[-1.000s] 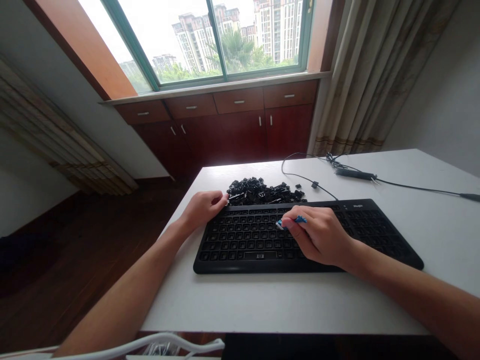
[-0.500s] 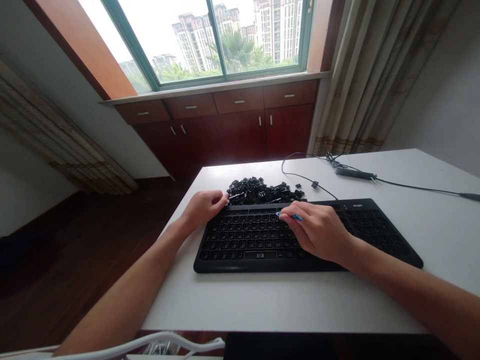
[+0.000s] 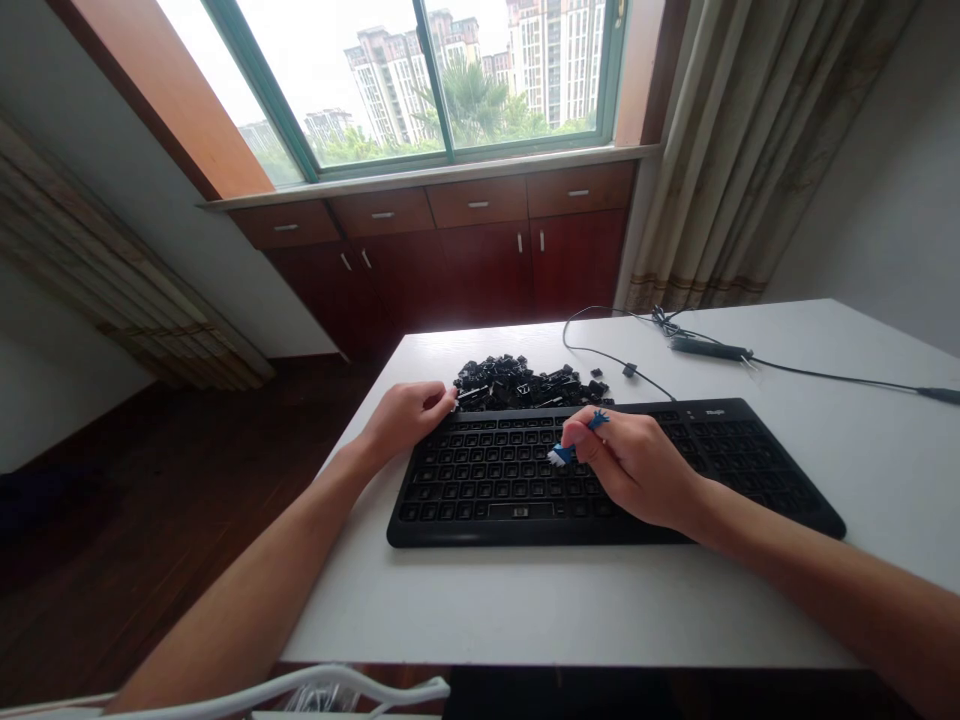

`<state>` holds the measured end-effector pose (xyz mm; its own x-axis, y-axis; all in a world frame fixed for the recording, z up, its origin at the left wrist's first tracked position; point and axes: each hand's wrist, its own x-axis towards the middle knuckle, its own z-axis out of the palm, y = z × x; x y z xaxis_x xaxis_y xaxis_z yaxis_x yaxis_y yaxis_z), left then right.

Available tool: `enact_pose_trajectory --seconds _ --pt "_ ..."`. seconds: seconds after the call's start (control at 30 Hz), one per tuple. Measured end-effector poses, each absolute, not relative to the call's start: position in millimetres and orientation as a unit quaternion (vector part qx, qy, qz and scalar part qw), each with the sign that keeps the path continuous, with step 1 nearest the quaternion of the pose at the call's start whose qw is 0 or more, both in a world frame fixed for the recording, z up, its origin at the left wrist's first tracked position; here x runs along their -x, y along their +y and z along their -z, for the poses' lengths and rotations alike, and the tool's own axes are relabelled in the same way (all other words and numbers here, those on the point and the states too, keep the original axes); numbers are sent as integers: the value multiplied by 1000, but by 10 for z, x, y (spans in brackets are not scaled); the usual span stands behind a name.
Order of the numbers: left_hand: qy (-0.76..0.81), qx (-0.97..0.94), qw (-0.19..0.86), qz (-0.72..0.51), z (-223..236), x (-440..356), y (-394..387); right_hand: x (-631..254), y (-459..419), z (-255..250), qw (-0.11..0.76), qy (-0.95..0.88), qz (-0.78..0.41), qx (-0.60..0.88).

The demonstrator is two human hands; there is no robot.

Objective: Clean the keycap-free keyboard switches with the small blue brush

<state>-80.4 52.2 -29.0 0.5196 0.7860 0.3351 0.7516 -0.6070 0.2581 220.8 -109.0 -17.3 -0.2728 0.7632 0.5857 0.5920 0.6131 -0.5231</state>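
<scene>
A black keyboard (image 3: 517, 490) with its keycaps off lies on the white table, bare key sockets showing. My right hand (image 3: 637, 465) is closed around a small blue brush (image 3: 561, 455) with pale bristles, held over the middle of the keyboard. The bristle end points down and left; the blue tail sticks out above my fingers. At the keyboard's back left corner, my left hand (image 3: 405, 415) rests with curled fingers, gripping the edge. Its fingertips are beside a heap of black keycaps (image 3: 499, 380) and partly hidden.
A black cable (image 3: 600, 350) runs from behind the keyboard to a tied bundle (image 3: 709, 348) at the back right. Two loose keycaps (image 3: 597, 373) sit near the heap. Below the table's front edge is a white curved bar (image 3: 337, 680). Wooden cabinets (image 3: 480, 260) stand beyond.
The brush in my right hand has tilted, its bristles now lower and nearer to me, its tail raised. My left hand and the keyboard have stayed put.
</scene>
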Motion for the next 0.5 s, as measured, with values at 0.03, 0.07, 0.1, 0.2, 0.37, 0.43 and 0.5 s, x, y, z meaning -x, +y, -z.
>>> enact_pose_trajectory --seconds 0.03,0.07,0.1,0.2,0.37,0.43,0.5 --pt "442 -870 40 -214 290 803 521 -2210 -1086 177 410 -798 -86 434" --pt "442 -870 39 -214 289 802 521 -2212 -1082 178 397 -805 -65 437" --pt "442 -870 39 -215 288 802 519 -2213 -1078 178 386 -812 -41 435" --pt "440 -871 40 -215 286 802 515 -2214 -1073 167 373 -831 30 413" --pt "439 -871 41 -218 286 803 514 -2231 -1068 159 365 -839 79 397" --pt "440 -870 42 -218 287 804 514 -2237 -1066 159 365 -837 76 401" --pt "439 -870 43 -218 289 804 515 -2239 -1064 155 370 -836 61 402"
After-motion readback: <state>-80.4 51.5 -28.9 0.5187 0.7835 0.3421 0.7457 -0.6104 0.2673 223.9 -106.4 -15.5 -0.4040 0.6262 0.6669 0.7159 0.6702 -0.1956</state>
